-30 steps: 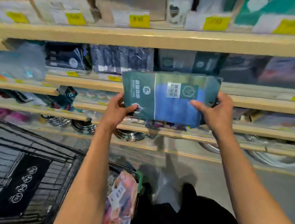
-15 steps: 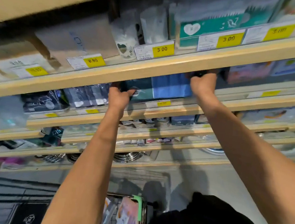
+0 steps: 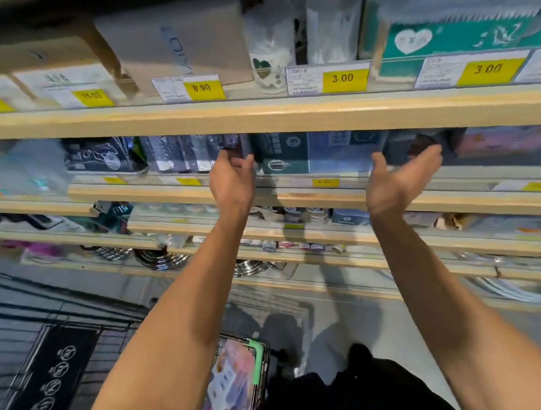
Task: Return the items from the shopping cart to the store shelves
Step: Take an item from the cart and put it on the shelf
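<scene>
**Package going onto the second shelf, hands at its two ends**

Shelving is the step in hand. The teal and blue package (image 3: 312, 154) stands upright on the second shelf (image 3: 295, 197), tucked under the shelf above, between dark packets (image 3: 182, 156) on its left and a dark item on its right. Your left hand (image 3: 232, 182) has its fingers curled at the package's left edge, apparently holding it there. Your right hand (image 3: 397, 179) is relaxed and spread, palm turned towards the package, fingers reaching in at its right end and gripping nothing that you could see.

The next move, by my judgement, calls for letting go with the left hand, drawing both arms out from under the upper shelf, and reaching down to the shopping cart (image 3: 42, 332) at lower left, where a pink and white packet (image 3: 232, 383) waits beside a green handle.

The upper shelf's lip hides the package's top. Your right fingertips are lost in shadow, so contact there cannot be told. Motion blur smears most labels; only yellow price tags reading 8.90 and 3.00 are legible.
</scene>
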`<state>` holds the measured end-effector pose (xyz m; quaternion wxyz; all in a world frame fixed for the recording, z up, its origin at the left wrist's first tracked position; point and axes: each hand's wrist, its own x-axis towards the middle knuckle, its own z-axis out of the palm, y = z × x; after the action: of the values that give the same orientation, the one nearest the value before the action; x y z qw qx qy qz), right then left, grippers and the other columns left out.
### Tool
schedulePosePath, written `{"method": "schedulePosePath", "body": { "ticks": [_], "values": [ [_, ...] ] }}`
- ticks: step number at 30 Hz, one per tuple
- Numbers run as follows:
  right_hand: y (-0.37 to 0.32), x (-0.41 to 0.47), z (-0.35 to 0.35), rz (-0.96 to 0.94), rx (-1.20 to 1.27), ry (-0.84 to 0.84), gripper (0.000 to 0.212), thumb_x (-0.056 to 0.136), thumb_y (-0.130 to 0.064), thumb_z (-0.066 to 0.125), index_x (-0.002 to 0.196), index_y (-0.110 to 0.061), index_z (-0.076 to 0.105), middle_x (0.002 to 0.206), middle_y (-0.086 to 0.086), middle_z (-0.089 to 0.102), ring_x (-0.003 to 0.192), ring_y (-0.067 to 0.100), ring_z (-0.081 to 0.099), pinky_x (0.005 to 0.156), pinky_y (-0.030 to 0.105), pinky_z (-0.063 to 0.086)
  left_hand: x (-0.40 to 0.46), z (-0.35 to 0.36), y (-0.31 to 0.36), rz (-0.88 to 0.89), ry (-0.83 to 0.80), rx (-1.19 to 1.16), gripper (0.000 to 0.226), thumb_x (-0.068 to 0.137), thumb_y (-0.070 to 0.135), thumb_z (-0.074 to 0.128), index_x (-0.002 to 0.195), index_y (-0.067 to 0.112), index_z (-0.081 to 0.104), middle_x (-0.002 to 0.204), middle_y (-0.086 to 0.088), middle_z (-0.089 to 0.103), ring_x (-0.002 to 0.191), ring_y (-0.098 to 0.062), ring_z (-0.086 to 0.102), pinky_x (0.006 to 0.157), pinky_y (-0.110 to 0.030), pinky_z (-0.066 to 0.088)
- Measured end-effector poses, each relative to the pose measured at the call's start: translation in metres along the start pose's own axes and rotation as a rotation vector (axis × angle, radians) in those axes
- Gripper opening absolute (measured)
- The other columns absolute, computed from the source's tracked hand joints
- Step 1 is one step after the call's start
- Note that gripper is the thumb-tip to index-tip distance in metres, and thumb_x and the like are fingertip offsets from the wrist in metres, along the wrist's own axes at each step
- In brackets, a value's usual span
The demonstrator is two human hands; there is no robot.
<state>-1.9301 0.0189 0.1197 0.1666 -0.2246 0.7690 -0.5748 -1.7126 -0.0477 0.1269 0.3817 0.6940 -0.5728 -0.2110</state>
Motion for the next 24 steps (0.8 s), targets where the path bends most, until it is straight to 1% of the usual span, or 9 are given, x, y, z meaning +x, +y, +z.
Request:
{"method": "schedulePosePath", "body": {
  "ticks": [2,4,6,9,14,18,19,22,24],
  "values": [
    [-0.001,-0.022,0.004,-0.104,0.176,0.145,0.053,0.081,-0.026,0.070,0.126,-0.006,0.050,0.110,-0.011,0.046,0.101,0.005,0.046,0.102,0.033,0.043,-0.004,-0.011,-0.016,0.029,0.005,-0.083,0.018,0.093,0.031,0.064,0.097,0.013,0.064,0.083,0.005,0.067,0.078,-0.011,0.063,0.075,-0.033,0.055],
    [-0.003,-0.053,0.013,-0.184,0.186,0.118,0.037,0.079,-0.020,0.071,0.111,-0.007,0.056,0.098,-0.006,0.045,0.086,0.009,0.046,0.083,0.023,0.047,-0.010,-0.026,-0.036,0.012,0.002,-0.143,0.013,0.092,0.026,0.065,0.094,0.014,0.066,0.083,0.006,0.067,0.077,-0.006,0.062,0.073,-0.028,0.056],
    [0.001,-0.089,0.029,-0.308,0.126,-0.011,0.025,0.083,-0.011,0.071,0.103,-0.004,0.059,0.098,0.001,0.052,0.080,0.012,0.050,0.072,0.014,0.043,-0.020,-0.041,-0.062,-0.074,0.011,-0.213,0.006,0.090,0.019,0.065,0.089,0.013,0.068,0.080,0.005,0.069,0.076,-0.009,0.064,0.074,-0.028,0.056],
    [0.022,-0.148,0.056,-0.391,0.119,-0.320,0.005,0.087,-0.008,0.064,0.091,-0.008,0.062,0.087,0.005,0.062,0.072,0.016,0.056,0.064,0.022,0.046,-0.057,-0.070,-0.121,-0.249,-0.059,-0.269,0.007,0.088,0.011,0.063,0.087,0.008,0.070,0.079,-0.005,0.070,0.078,-0.022,0.068,0.075,-0.033,0.056],
    [0.096,-0.234,0.075,-0.295,-0.280,-0.983,0.010,0.090,-0.012,0.063,0.083,-0.018,0.067,0.078,0.001,0.069,0.077,0.023,0.068,0.071,0.038,0.056,-0.182,-0.132,-0.238,-0.681,-0.173,-0.203,0.021,0.083,0.006,0.066,0.067,0.019,0.066,0.066,-0.004,0.065,0.061,-0.009,0.063,0.067,-0.024,0.052],
    [0.150,-0.274,0.067,-0.388,-0.832,-1.497,0.017,0.088,-0.021,0.064,0.100,-0.021,0.076,0.108,0.005,0.074,0.100,0.028,0.068,0.087,0.033,0.054,-0.312,-0.158,-0.317,-1.093,-0.237,-0.042,0.018,0.077,0.030,0.063,0.080,0.014,0.072,0.080,-0.019,0.072,0.077,-0.033,0.072,0.068,-0.041,0.054],
    [0.161,-0.280,0.064,-0.459,-0.929,-1.572,0.020,0.087,-0.022,0.065,0.103,-0.021,0.076,0.112,0.006,0.073,0.102,0.028,0.068,0.088,0.033,0.054,-0.350,-0.150,-0.345,-1.164,-0.309,-0.034,0.023,0.074,0.035,0.058,0.081,0.016,0.069,0.087,-0.018,0.074,0.089,-0.037,0.072,0.075,-0.045,0.057],
    [0.187,-0.283,0.059,-0.635,-1.136,-1.682,0.019,0.086,-0.025,0.059,0.092,-0.019,0.076,0.100,0.009,0.073,0.093,0.031,0.068,0.078,0.035,0.056,-0.418,-0.135,-0.320,-1.214,-0.551,0.119,0.012,0.089,0.033,0.053,0.081,0.027,0.059,0.112,-0.011,0.070,0.114,-0.032,0.065,0.094,-0.038,0.051],
    [0.203,-0.280,0.056,-0.738,-1.224,-1.713,0.023,0.084,-0.031,0.052,0.088,-0.019,0.071,0.093,0.002,0.069,0.090,0.029,0.068,0.079,0.036,0.055,-0.447,-0.117,-0.291,-1.129,-0.578,0.216,0.022,0.101,0.026,0.045,0.108,0.024,0.066,0.130,-0.010,0.063,0.123,-0.031,0.059,0.098,-0.036,0.045]
  ]
}}
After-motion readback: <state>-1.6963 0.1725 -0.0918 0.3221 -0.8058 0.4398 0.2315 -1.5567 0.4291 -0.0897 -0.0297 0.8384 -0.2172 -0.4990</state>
